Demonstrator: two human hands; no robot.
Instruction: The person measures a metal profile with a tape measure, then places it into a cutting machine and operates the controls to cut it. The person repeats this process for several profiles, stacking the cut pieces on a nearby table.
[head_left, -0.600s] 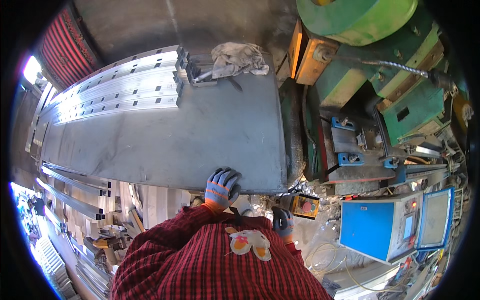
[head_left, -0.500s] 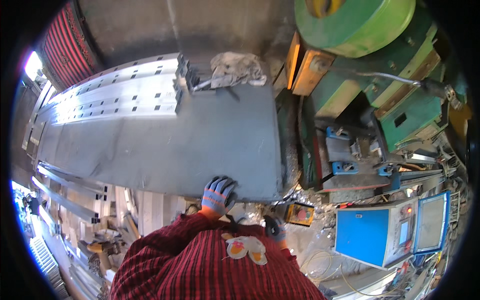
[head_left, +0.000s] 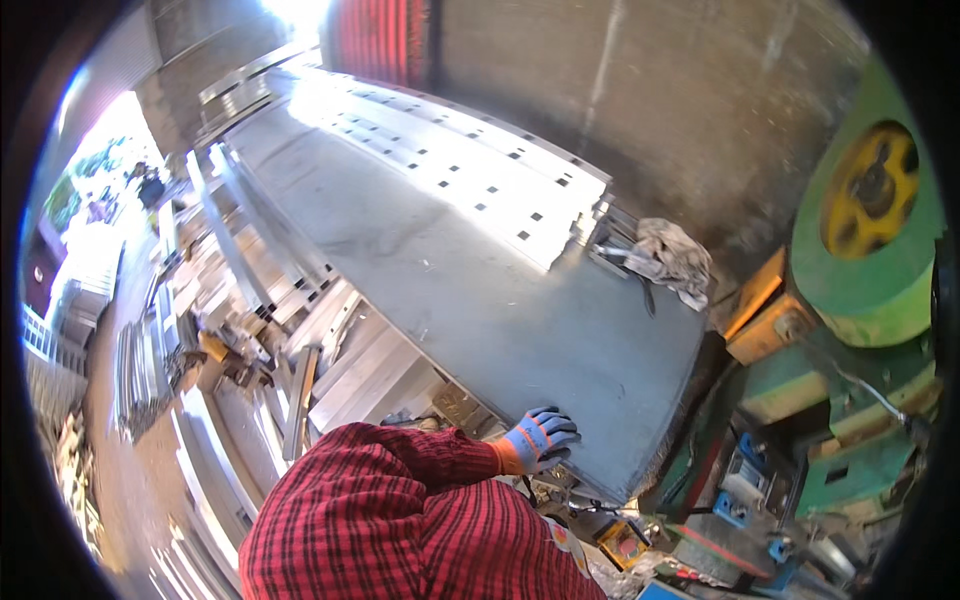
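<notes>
My left hand (head_left: pixel 541 438), in a grey-blue glove with an orange cuff, rests on the near edge of a grey metal-topped table (head_left: pixel 480 320). Its fingers lie stretched out over the surface and hold nothing. My right hand is out of sight, below the red and black checked clothing. Along the table's far side lies a stack of shiny metal channels (head_left: pixel 430 150) with rows of square holes. A crumpled dirty rag (head_left: pixel 672 258) sits beside the stack's near end.
To the right stands a green press machine (head_left: pixel 840 280) with a yellow-hubbed wheel and blue clamps (head_left: pixel 735 508). A small yellow box (head_left: pixel 622 543) is on the floor below the table. Long metal profiles (head_left: pixel 228 232) and scrap lie at the left. A concrete wall (head_left: pixel 680 100) rises behind.
My view has swung to the left, so the table now runs diagonally. My right hand and the blue control cabinet's screen have left view. The left hand stays on the table edge.
</notes>
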